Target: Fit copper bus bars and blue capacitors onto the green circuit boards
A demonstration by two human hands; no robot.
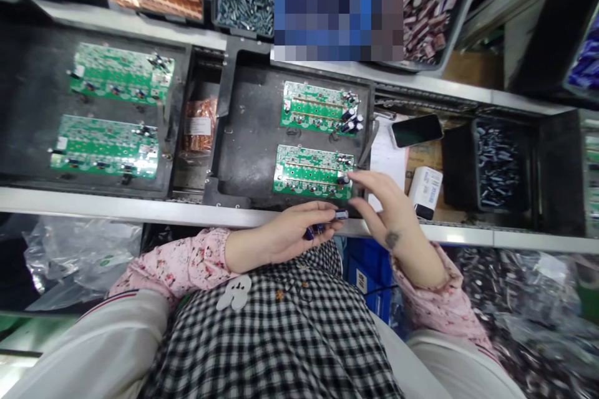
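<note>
Several dark blue capacitors (340,215) lie in the curled fingers of my left hand (299,230), palm up at the tray's front edge. My right hand (386,209) is just to the right, thumb and index finger apart, its index fingertip beside a capacitor (343,179) on the right end of the lower green circuit board (299,174). Nothing shows between those fingertips. Behind it, the upper green board (304,103) carries several upright dark capacitors (352,120) at its right end. Both boards sit in a black tray (243,162).
Another black tray (28,93) on the left holds two green boards (121,72). A phone (416,131), a white box (425,190) and a bin of dark parts (498,165) are on the right. Metal rails (116,204) run along the front. Bins of components stand behind.
</note>
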